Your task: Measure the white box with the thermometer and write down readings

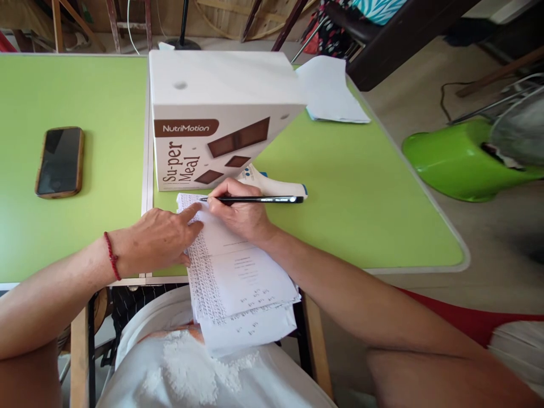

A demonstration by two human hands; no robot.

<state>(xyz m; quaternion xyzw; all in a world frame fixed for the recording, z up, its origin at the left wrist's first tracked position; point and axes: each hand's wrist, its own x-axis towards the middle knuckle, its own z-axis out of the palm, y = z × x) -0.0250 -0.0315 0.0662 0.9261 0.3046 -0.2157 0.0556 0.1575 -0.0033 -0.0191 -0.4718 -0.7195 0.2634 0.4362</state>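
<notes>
White shirt (221,379) fabric sits below both hands; a phone (60,161) lies left of the half-open left hand (155,239), whose forefinger touches papers (240,280) with script too small to read; ahead, a box (229,113) reads "NutriMotion Su-per Meal"; the right hand (243,215) pinches a black pen (274,199) over the papers

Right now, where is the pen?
In the head view, the pen is in the right hand, near mid-picture, its tip by the far edge of the papers, in front of the white box.
</notes>
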